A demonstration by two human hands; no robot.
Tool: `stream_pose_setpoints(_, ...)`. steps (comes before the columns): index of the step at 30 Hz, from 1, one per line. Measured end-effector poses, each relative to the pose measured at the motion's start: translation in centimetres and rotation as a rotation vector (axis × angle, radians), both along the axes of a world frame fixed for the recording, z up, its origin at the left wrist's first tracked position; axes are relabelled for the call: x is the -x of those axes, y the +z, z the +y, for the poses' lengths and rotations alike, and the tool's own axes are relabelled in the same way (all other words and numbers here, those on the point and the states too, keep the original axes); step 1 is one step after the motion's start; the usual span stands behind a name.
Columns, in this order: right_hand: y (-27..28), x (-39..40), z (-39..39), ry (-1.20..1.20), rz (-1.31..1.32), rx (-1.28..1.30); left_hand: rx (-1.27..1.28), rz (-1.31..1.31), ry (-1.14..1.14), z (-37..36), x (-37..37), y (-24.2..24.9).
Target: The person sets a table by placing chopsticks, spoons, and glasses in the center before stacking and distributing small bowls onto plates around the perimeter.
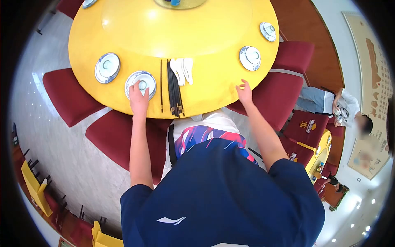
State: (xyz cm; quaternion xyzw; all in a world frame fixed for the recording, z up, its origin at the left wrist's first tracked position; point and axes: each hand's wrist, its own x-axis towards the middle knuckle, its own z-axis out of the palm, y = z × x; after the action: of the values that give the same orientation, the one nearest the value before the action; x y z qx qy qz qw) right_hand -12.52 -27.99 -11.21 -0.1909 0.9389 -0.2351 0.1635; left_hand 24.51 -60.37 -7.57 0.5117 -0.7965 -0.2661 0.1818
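My left hand reaches over the stacked plate and bowl near the front edge of the round yellow table. Its fingers are spread around the small cup on top; whether they grip it is too small to tell. My right hand hangs over the table's right front edge, fingers loosely curled and apart, holding nothing. Between the hands lie a bundle of black chopsticks, a separate chopstick pair and several white spoons.
More dish stacks stand at the left, right and far right. Dark red chairs surround the table. A glass turntable covers its middle. Another person stands at the right beyond the chairs.
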Motion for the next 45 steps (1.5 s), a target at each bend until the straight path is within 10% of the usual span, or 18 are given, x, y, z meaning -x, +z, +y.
stream_pose_setpoints(9,0.8,17.1,-3.0,0.029,0.276,-0.084,0.005,-0.195,-0.001,0.0,1.2,1.0)
stream_pose_setpoints(20,4.0,20.2,-5.2,0.22,0.147,-0.186,0.067,-0.275,0.094,1.0,3.4,4.9)
stream_pose_setpoints(29,8.0,16.0,-5.4,0.233,0.177,0.207,0.05,-0.086,-0.427,7.3,20.7,3.1)
stream_pose_setpoints(45,3.4,3.4,-12.9,0.466,-0.16,0.195,0.249,-0.413,-0.466,3.5,24.3,0.5)
